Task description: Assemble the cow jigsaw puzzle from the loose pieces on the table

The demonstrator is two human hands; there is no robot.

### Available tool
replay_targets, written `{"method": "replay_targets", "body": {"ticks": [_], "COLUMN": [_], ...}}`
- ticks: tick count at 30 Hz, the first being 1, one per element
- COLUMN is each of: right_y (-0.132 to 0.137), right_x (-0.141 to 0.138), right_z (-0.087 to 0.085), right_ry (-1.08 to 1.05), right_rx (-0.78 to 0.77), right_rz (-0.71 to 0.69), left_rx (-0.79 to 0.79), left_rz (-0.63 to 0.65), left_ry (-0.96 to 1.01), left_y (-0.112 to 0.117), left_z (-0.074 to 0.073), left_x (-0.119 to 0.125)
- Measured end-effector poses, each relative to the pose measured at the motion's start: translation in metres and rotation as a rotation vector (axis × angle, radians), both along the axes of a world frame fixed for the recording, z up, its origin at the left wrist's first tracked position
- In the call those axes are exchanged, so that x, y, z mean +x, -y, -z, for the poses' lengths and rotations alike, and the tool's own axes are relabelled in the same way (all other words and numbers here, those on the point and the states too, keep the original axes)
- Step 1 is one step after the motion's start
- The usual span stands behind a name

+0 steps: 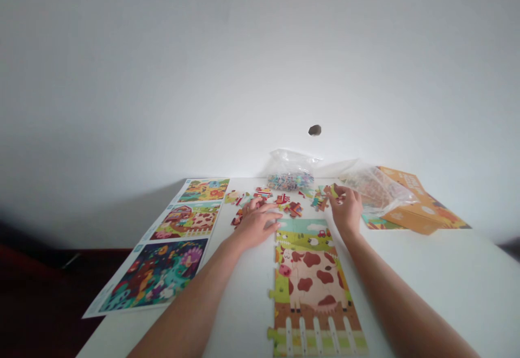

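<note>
A partly joined jigsaw puzzle [312, 279] of a spotted cow behind a white fence lies in front of me, its left edge showing open tabs. My left hand [257, 220] rests with fingers apart over loose puzzle pieces [293, 209], its fingertips near the puzzle's top left corner. Beyond the puzzle's top right corner, my right hand [345, 206] has thumb and fingers pinched at a puzzle piece [335, 189]. More loose pieces [320, 201] lie just left of that hand. Some pieces are partly hidden under my left hand.
At left lies a reference sheet [166, 244] with several pictures. Against the wall stands a clear bag [290, 176] of small pieces. Another clear bag [376, 190] lies at right on an orange box [422, 212]. The wall has a hole [314, 130].
</note>
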State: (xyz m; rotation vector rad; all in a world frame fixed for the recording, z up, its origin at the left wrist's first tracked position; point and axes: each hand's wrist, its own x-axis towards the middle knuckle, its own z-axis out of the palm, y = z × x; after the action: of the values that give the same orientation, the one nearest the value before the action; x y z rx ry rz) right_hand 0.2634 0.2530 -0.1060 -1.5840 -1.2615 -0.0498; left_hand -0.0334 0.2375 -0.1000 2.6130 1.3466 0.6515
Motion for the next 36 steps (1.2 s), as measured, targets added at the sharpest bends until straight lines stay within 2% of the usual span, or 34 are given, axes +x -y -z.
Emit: {"method": "replay_targets", "body": {"ticks": [2,4,6,8,13,17,23,33,36], "right_y": [-0.001,-0.001,-0.002,-0.002,0.005,0.011,0.011,0.011,0.011], "right_x": [0.0,-0.005,-0.013,-0.019,-0.018,-0.014,-0.021,-0.03,-0.03], "right_z": [0.002,0.004,0.006,0.007,-0.002,-0.01,-0.009,-0.002,-0.005], "right_ry": [-0.045,-0.046,0.023,0.145,0.312,0.379,0.431,0.538,0.495], "right_rx": [-0.066,-0.157,-0.238,-0.3,-0.466,-0.561,-0.589,-0.442,-0.457], "right_rz": [-0.012,-0.113,-0.243,-0.287,-0.096,-0.096,-0.173,-0.414,-0.404], "left_rx": [0.0,-0.006,-0.008,-0.009,-0.019,-0.017,0.001,-0.005,0.001], "left_rz": [0.011,0.008,-0.015,-0.034,-0.044,-0.05,-0.031,-0.042,-0.045], "left_ry": [0.005,0.003,0.001,0.003,0.005,-0.005,0.003,-0.009,-0.014], "left_y": [0.0,0.0,0.001,0.001,0.002,0.001,0.001,0.002,0.002], "left_z": [0.0,0.0,0.0,0.0,-0.001,0.0,0.0,0.0,-0.001], "left_x": [0.0,0.001,0.001,0.001,0.001,0.001,0.001,0.002,0.002]}}
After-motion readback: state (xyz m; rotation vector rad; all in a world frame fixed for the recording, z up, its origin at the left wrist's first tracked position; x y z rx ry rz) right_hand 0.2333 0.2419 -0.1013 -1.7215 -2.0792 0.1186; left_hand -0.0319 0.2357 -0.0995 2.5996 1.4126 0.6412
